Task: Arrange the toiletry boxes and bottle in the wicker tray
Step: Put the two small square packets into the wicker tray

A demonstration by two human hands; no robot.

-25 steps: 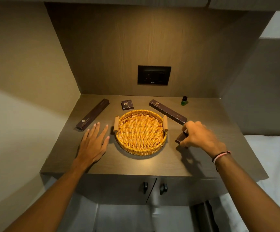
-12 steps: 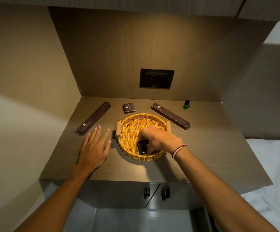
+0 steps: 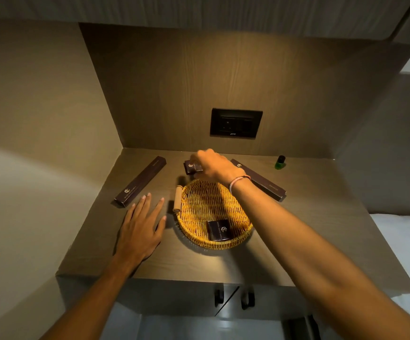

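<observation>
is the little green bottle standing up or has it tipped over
Upright. The green bottle stands on the countertop by the back wall, its dark cap pointing up, outside the wicker tray.

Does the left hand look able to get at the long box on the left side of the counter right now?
Probably yes. The left hand lies flat and empty on the counter, its fingertips just short of the long box. Nothing lies between them, and the wicker tray sits off to the side.

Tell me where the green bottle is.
In the head view, the green bottle stands at the counter's back right corner by the wall, just beyond the right-hand long box, outside the wicker tray.
</observation>
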